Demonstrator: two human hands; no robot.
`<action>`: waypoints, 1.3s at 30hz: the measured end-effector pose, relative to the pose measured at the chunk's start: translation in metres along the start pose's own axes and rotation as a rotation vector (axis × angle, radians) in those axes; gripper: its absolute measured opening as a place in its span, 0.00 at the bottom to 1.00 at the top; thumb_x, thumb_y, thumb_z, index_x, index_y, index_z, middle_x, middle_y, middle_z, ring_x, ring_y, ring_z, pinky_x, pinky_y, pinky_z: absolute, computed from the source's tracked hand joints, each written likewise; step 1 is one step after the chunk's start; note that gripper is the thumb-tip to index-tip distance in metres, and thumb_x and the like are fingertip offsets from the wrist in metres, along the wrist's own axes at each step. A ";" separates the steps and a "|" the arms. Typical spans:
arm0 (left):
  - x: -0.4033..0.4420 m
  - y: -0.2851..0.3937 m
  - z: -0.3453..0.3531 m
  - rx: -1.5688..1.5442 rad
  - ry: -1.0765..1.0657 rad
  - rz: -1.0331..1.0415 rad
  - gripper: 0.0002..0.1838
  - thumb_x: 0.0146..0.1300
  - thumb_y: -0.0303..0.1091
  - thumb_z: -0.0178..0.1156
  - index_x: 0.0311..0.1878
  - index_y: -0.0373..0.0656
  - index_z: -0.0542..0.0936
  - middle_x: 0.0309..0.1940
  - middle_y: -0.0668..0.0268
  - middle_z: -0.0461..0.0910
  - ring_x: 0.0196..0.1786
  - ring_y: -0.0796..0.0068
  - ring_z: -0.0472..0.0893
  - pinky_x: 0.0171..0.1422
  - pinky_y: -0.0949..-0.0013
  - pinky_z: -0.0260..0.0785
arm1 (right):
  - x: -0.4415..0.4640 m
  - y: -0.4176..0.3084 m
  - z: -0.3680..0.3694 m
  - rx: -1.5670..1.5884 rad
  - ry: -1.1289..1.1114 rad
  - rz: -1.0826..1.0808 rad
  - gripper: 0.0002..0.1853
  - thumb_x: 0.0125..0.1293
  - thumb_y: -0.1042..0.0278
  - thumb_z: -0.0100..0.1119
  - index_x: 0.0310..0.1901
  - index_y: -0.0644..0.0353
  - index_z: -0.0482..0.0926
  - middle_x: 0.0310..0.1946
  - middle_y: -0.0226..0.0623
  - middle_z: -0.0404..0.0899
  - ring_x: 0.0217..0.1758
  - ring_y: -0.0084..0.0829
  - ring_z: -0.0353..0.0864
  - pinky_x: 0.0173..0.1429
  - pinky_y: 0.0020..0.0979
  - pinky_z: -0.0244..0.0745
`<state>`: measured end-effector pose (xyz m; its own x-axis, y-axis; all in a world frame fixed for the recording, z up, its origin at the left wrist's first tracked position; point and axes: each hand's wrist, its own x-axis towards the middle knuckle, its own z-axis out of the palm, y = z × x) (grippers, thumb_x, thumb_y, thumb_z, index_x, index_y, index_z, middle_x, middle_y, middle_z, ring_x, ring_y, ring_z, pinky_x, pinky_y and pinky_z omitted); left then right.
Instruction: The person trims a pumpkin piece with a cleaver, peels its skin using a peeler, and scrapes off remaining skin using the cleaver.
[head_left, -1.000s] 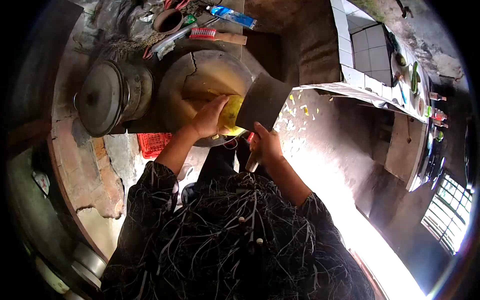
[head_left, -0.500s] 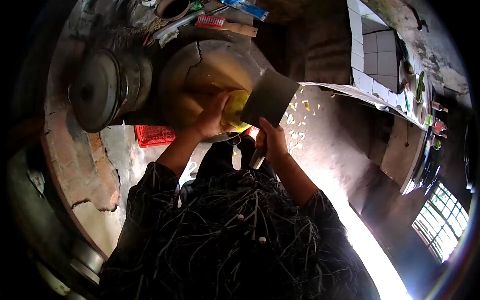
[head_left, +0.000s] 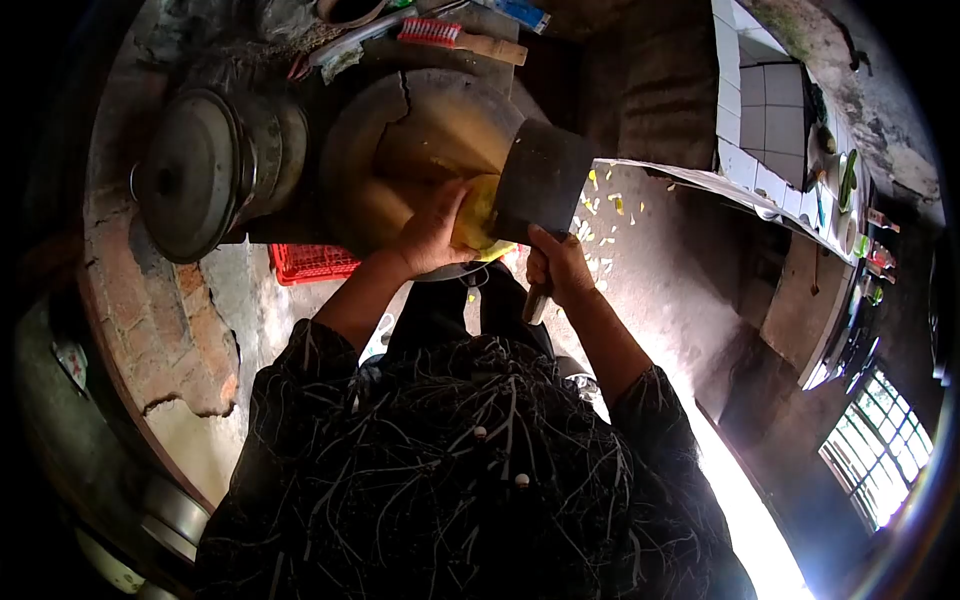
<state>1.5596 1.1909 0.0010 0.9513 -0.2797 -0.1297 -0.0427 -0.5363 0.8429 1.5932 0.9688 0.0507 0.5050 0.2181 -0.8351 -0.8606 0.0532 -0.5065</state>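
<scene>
In the head view, my left hand (head_left: 430, 238) is closed on a yellow-green chunk of fruit or vegetable (head_left: 480, 208), which I cannot name more exactly. It holds the chunk over the near right part of a round, cracked chopping board (head_left: 450, 105). My right hand (head_left: 560, 268) grips the handle of a cleaver (head_left: 545, 180). The cleaver's broad dark blade stands beside the chunk on its right and hides part of that side. Whether the edge touches the chunk, I cannot tell.
Left of the board stands a lidded metal pot (head_left: 190, 175). A red scrubbing brush (head_left: 430, 33) lies behind the board. Below is a red plastic crate (head_left: 305, 263). Yellow and pale scraps (head_left: 600, 215) litter the floor. A white-tiled counter (head_left: 765, 180) runs along the right.
The cleaver's blade has turned more upright, and my right hand has shifted slightly right. My left hand still holds the yellow-green chunk. The whole view has shifted a little.
</scene>
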 end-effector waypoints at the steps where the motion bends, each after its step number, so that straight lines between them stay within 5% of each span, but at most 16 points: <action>1: 0.002 0.002 -0.001 -0.036 0.020 0.031 0.55 0.38 0.37 0.77 0.68 0.45 0.52 0.64 0.51 0.58 0.67 0.49 0.61 0.70 0.59 0.58 | 0.001 0.000 0.001 -0.003 -0.002 0.000 0.21 0.65 0.59 0.57 0.16 0.54 0.66 0.09 0.30 0.62 0.09 0.27 0.62 0.18 0.30 0.62; 6: 0.001 -0.005 0.002 -0.008 0.083 0.098 0.55 0.37 0.37 0.77 0.68 0.46 0.53 0.63 0.53 0.59 0.66 0.51 0.63 0.69 0.60 0.60 | -0.008 0.032 0.017 0.215 0.035 -0.064 0.16 0.66 0.58 0.57 0.23 0.51 0.66 0.10 0.24 0.57 0.10 0.23 0.60 0.20 0.30 0.63; 11: -0.002 0.001 0.004 -0.030 -0.003 -0.126 0.56 0.38 0.37 0.77 0.69 0.42 0.51 0.66 0.52 0.59 0.68 0.53 0.62 0.70 0.62 0.57 | -0.012 0.046 0.032 0.444 0.053 -0.046 0.16 0.66 0.55 0.55 0.24 0.50 0.66 0.12 0.25 0.57 0.13 0.23 0.58 0.24 0.31 0.65; 18: -0.004 0.001 0.007 0.070 0.026 -0.110 0.56 0.39 0.39 0.77 0.69 0.42 0.52 0.66 0.53 0.59 0.67 0.53 0.64 0.69 0.62 0.59 | -0.012 0.060 0.045 0.568 0.100 -0.071 0.17 0.67 0.54 0.53 0.24 0.50 0.64 0.13 0.25 0.56 0.14 0.24 0.59 0.25 0.32 0.64; 31: -0.007 -0.017 0.018 -0.248 0.031 0.007 0.55 0.41 0.48 0.76 0.69 0.42 0.54 0.64 0.55 0.62 0.67 0.59 0.62 0.71 0.63 0.54 | -0.004 0.046 0.084 0.818 0.212 -0.050 0.15 0.68 0.53 0.52 0.27 0.50 0.65 0.13 0.25 0.56 0.14 0.25 0.55 0.24 0.30 0.60; 36: -0.003 -0.013 0.001 -0.169 -0.027 -0.016 0.50 0.48 0.50 0.72 0.69 0.43 0.55 0.64 0.54 0.63 0.68 0.61 0.62 0.72 0.64 0.52 | -0.027 0.038 0.018 0.732 0.142 -0.135 0.09 0.66 0.56 0.55 0.32 0.50 0.71 0.12 0.22 0.56 0.13 0.20 0.56 0.23 0.25 0.59; 38: 0.000 -0.002 -0.018 -0.272 0.116 -0.281 0.45 0.47 0.41 0.72 0.67 0.41 0.60 0.62 0.52 0.66 0.67 0.57 0.63 0.71 0.63 0.54 | -0.040 0.033 -0.022 0.706 0.179 -0.157 0.09 0.66 0.56 0.57 0.33 0.49 0.71 0.11 0.20 0.54 0.13 0.18 0.54 0.23 0.23 0.58; 39: 0.002 -0.021 -0.016 -0.270 0.217 -0.257 0.37 0.53 0.39 0.67 0.65 0.42 0.63 0.58 0.51 0.69 0.64 0.53 0.68 0.67 0.60 0.60 | -0.038 0.042 -0.053 0.687 0.230 -0.186 0.12 0.65 0.56 0.58 0.31 0.52 0.68 0.13 0.24 0.52 0.14 0.21 0.54 0.21 0.26 0.56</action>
<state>1.5673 1.2148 -0.0088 0.9640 0.0251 -0.2646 0.2578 -0.3307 0.9079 1.5418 0.9112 0.0500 0.5824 -0.0598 -0.8107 -0.5685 0.6828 -0.4588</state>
